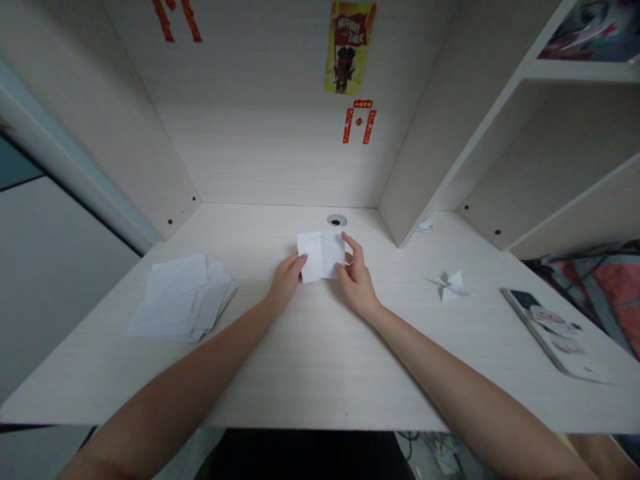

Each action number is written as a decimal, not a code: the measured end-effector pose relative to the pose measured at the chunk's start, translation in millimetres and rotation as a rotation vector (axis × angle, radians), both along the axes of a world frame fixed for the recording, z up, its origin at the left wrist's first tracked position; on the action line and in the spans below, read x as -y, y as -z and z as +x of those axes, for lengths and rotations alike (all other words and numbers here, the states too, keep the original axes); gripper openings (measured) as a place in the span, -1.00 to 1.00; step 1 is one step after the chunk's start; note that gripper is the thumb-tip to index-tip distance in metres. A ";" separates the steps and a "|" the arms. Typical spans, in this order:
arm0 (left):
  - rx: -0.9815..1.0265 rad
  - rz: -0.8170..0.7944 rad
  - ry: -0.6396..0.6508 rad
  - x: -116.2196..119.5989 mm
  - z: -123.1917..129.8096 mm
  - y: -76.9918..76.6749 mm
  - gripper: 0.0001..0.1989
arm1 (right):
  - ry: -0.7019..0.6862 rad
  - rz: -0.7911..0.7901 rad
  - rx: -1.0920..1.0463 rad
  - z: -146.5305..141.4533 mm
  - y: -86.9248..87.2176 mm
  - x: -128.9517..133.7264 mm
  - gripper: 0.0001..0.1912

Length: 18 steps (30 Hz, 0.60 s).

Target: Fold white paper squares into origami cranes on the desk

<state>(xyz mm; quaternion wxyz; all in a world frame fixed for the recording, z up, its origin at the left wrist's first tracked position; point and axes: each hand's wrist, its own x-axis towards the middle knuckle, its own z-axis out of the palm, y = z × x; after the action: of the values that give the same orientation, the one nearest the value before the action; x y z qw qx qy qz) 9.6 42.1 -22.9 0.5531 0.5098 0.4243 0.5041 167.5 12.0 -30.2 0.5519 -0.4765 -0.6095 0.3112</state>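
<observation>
A small white sheet of paper (321, 256), creased down its middle, is held up between my two hands over the desk. My left hand (289, 277) pinches its left edge, with the thumb on the front face. At the right edge, my right hand (357, 279) grips the sheet between thumb and fingers, its index finger reaching the top right corner. The two halves of the sheet stand at a slight angle along the crease.
On the white desk (280, 373), a stack of white paper (175, 300) lies at the left. A folded paper pinwheel shape (451, 287) and a phone-like flat device (550, 333) are at the right. A round cable hole (337, 220) is behind the sheet, and an upright panel (420, 153) stands right of it.
</observation>
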 end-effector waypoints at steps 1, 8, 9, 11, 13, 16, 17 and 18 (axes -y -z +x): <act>0.031 -0.012 -0.008 -0.1 -0.1 -0.6 -0.67 | -0.004 -0.007 0.005 0.8 -0.2 -0.4 -0.39; 0.191 -0.065 -0.091 -2.9 -3.1 -0.1 -0.60 | -0.175 -0.129 -0.209 4.2 -6.3 -4.2 -0.59; 0.198 -0.071 -0.098 -3.8 -3.6 1.0 -0.60 | -0.206 -0.146 -0.258 4.4 -7.0 -5.0 -0.57; 0.216 -0.081 -0.106 -5.7 -4.6 3.1 -0.60 | -0.256 -0.159 -0.323 4.4 -6.9 -6.9 -0.54; 0.240 -0.096 -0.109 -7.4 -5.3 4.5 -0.61 | -0.284 -0.143 -0.343 3.8 -5.2 -8.9 -0.52; 0.271 -0.117 -0.114 -9.1 -5.8 4.8 -0.60 | -0.302 -0.089 -0.305 1.9 -2.3 -10.8 -0.55; 0.276 -0.122 -0.113 -9.4 -5.9 4.7 -0.60 | -0.302 -0.073 -0.287 1.3 -1.7 -10.9 -0.57; 0.278 -0.125 -0.112 -9.6 -5.9 4.7 -0.60 | -0.299 -0.062 -0.275 0.9 -1.4 -10.8 -0.59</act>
<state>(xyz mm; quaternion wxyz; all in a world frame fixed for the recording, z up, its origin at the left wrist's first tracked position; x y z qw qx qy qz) 3.7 51.7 -27.5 0.6084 0.3751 0.4018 0.5724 168.4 22.9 -28.8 0.5628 -0.3504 -0.5825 0.4702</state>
